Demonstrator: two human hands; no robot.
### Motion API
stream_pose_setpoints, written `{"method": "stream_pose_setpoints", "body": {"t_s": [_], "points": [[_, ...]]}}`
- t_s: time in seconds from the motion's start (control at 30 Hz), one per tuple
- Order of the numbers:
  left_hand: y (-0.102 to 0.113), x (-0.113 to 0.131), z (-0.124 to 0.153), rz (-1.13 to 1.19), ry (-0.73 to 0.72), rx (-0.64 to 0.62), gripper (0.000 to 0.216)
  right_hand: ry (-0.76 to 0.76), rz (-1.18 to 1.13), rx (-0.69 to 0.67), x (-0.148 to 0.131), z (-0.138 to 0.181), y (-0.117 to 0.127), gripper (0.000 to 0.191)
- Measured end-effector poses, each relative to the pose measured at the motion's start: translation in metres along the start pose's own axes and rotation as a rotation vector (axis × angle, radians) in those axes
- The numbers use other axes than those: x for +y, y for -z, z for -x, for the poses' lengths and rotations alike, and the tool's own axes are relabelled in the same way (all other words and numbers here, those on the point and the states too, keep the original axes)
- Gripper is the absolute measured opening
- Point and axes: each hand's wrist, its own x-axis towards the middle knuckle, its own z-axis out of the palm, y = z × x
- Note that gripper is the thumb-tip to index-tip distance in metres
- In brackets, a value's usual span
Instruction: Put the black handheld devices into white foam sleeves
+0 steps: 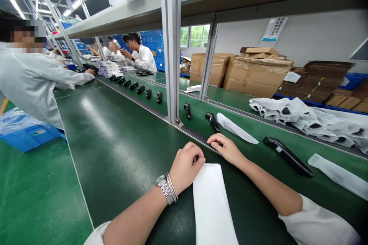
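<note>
Your left hand (pixel 186 168), with its steel wristwatch (pixel 165 189), is curled closed, and your right hand (pixel 225 149) has the fingers pressed together; I cannot see either one pinching something. White flat sleeve (pixel 212 203) lies on the green workbench mat (pixel 115 141) just nearer you than both hands, its long axis pointing away from you toward the metal rail (pixel 184 132).

Head-worn camera, looking forward and down from just above the person's left hand (pixel 186 164) and right hand (pixel 225 149), is facing toward the far left along a long, green-topped conveyor bench (pixel 115 134). The hands are occupying the near foreground, while the wide lens is taking in a white-coated co-worker (pixel 31 80) at near left and brown cardboard cartons (pixel 257 76) at far right.
</note>
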Motion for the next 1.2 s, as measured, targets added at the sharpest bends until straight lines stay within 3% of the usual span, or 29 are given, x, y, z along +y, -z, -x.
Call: {"method": "stream_pose_setpoints", "body": {"t_s": [1.2], "points": [[-0.0049,-0.0013,0.0038,-0.153,-0.068,-0.092,0.01,0.049,0.071,-0.003,-0.0015,0.005,-0.0049,0.02]]}}
